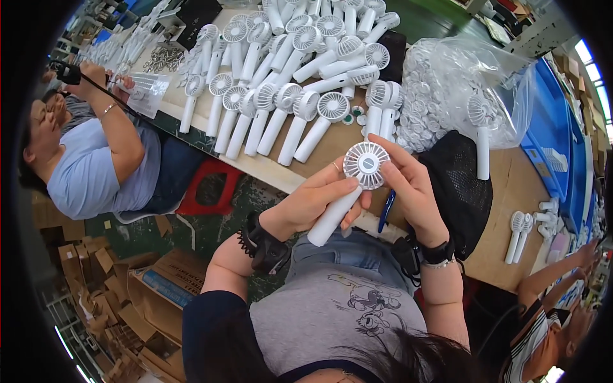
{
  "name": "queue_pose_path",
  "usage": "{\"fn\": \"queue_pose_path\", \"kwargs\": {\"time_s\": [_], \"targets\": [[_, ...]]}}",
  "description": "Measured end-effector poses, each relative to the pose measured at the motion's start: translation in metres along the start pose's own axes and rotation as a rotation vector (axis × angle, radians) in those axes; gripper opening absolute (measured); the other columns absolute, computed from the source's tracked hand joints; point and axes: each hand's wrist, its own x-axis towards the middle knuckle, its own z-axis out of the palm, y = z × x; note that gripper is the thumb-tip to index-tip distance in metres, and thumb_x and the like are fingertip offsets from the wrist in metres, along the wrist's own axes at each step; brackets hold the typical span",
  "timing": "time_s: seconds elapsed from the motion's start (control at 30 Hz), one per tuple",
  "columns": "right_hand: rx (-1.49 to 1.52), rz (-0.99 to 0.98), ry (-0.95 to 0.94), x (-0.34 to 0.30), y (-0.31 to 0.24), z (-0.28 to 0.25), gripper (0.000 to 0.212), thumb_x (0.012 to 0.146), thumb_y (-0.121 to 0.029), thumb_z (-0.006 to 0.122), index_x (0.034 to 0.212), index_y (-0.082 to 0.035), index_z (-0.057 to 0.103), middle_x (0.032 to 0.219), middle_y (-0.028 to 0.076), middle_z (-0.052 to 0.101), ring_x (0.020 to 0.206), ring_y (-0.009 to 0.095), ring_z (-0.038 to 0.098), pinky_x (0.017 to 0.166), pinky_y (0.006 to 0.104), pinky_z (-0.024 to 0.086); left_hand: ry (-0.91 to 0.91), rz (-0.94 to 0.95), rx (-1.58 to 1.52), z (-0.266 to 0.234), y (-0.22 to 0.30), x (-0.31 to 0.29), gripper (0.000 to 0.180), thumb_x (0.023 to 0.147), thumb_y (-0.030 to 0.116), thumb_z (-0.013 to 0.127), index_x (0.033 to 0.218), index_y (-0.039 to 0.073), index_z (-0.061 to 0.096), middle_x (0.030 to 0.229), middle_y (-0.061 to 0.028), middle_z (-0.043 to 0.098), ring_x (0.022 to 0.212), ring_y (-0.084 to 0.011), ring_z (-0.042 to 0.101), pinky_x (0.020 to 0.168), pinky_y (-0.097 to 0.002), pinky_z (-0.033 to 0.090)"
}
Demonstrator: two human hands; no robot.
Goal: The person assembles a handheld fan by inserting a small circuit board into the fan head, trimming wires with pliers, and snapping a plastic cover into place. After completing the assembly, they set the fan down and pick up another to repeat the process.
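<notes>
A white handheld fan (335, 218) is held in front of me, its round grille up and its handle tilted down to the left. My left hand (311, 202) grips it where handle and head meet, thumb on the front. My right hand (414, 185) holds the grille's right rim, thumb near the round centre cap and fingers behind. Both hands are closed on the fan; the fingertips behind it are partly hidden. Beyond them, on the table (268, 171), lie several similar white fans (274, 127) in a pile. A blue pen (387, 210) lies beside my right hand.
A clear plastic bag (440, 83) of small round white parts stands at the back right. Black mesh fabric (454, 185) and a single fan (483, 137) lie right of my hands. Blue trays (559, 140) line the right side. Co-workers sit at left and right; cardboard boxes (163, 287) lie lower left.
</notes>
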Motion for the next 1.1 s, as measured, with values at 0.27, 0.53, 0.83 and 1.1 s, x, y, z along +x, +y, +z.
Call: {"fn": "queue_pose_path", "kwargs": {"time_s": [0.27, 0.53, 0.83, 1.1], "targets": [[-0.024, -0.055, -0.002, -0.007, 0.009, 0.0, 0.041, 0.095, -0.013, 0.045, 0.132, 0.002, 0.039, 0.107, 0.007, 0.059, 0.094, 0.009, 0.053, 0.089, 0.0263, 0.04, 0.042, -0.03, -0.094, 0.01, -0.005, -0.007, 0.031, 0.096, 0.016, 0.04, 0.124, 0.008, 0.031, 0.087, -0.012, 0.054, 0.057, -0.0129, 0.054, 0.047, -0.0252, 0.047], [0.073, 0.012, -0.031, -0.009, -0.001, 0.008, 0.056, 0.084, -0.008, 0.06, 0.134, 0.002, 0.037, 0.117, 0.008, 0.055, 0.106, 0.012, 0.051, 0.092, 0.0265, 0.039, 0.063, 0.134, 0.419, 0.009, -0.006, -0.01, 0.043, 0.096, 0.014, 0.04, 0.134, 0.007, 0.023, 0.096, -0.0078, 0.051, 0.062, -0.0094, 0.051, 0.055, -0.0223, 0.046], [-0.338, -0.161, -0.058, -0.01, -0.001, 0.007, 0.064, 0.076, -0.001, 0.066, 0.133, 0.002, 0.038, 0.117, 0.009, 0.055, 0.106, 0.014, 0.053, 0.093, 0.0278, 0.04, 0.098, 0.177, 0.562, 0.005, -0.006, -0.007, 0.048, 0.095, 0.015, 0.044, 0.135, 0.005, 0.021, 0.105, -0.0061, 0.048, 0.072, -0.006, 0.048, 0.062, -0.0216, 0.044], [-0.406, -0.201, -0.048, -0.016, 0.0, 0.012, 0.06, 0.073, 0.0, 0.067, 0.128, 0.003, 0.042, 0.113, 0.01, 0.056, 0.104, 0.015, 0.054, 0.092, 0.0283, 0.041, 0.099, 0.266, 0.733, 0.004, -0.015, -0.013, 0.048, 0.095, 0.021, 0.044, 0.133, 0.002, 0.022, 0.106, -0.0069, 0.047, 0.073, -0.0062, 0.047, 0.063, -0.0211, 0.042]]}}
